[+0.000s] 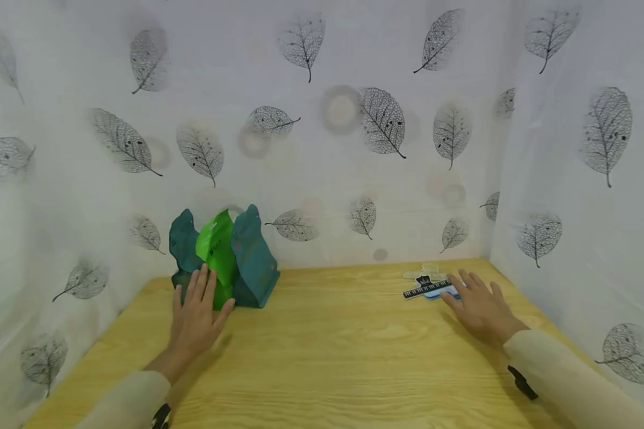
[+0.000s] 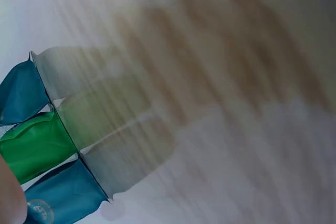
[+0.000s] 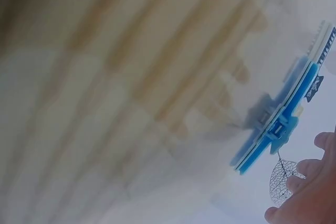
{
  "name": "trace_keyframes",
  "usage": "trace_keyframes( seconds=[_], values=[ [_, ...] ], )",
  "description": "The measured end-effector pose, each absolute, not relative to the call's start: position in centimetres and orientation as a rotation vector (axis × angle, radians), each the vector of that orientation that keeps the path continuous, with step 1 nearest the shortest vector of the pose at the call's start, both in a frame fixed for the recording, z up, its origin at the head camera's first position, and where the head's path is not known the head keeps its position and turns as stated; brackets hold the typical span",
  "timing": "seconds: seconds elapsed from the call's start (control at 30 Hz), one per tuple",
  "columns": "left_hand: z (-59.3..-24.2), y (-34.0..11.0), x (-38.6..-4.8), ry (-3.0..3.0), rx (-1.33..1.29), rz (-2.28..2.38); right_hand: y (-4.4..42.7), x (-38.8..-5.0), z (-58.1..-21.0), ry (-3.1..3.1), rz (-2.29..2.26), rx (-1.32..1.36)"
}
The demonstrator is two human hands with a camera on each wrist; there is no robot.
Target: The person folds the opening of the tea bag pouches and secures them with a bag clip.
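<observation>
Three stand-up pouches are grouped at the far left of the table: a teal pouch (image 1: pixel 183 241), a bright green pouch (image 1: pixel 221 247) and another teal pouch (image 1: pixel 254 256). My left hand (image 1: pixel 195 316) is in front of them with fingers straight and spread, holding nothing; in the head view its fingertips overlap the green pouch, and contact cannot be told. At the far right lie a piano-key patterned clip (image 1: pixel 426 289), a blue clip (image 3: pixel 278 124) and a pale clip (image 1: pixel 431 271). Beside these my right hand (image 1: pixel 483 310) has extended fingers, partly covering the blue clip, and grips nothing.
The wood-grain table (image 1: pixel 322 357) has glossy reflections in both wrist views. A white leaf-printed curtain (image 1: pixel 333 167) hangs behind it and along both sides. Pouches and clips both sit near the table's back edge, with bare wood between them.
</observation>
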State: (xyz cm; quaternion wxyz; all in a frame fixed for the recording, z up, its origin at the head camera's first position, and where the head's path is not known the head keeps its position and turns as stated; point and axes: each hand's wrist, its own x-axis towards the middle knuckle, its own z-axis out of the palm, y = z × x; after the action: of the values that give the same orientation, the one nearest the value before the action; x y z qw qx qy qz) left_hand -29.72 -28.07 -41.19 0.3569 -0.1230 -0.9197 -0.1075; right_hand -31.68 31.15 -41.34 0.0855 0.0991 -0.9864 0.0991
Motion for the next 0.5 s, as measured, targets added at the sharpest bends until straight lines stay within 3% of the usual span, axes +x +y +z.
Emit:
trace_keyframes(
  seconds=[0.5],
  values=[
    [-41.2, -26.8, -31.1, -2.209, -0.352, -0.299, 29.3, -32.6, -41.4, -2.91, 0.298, 0.345]
  ],
)
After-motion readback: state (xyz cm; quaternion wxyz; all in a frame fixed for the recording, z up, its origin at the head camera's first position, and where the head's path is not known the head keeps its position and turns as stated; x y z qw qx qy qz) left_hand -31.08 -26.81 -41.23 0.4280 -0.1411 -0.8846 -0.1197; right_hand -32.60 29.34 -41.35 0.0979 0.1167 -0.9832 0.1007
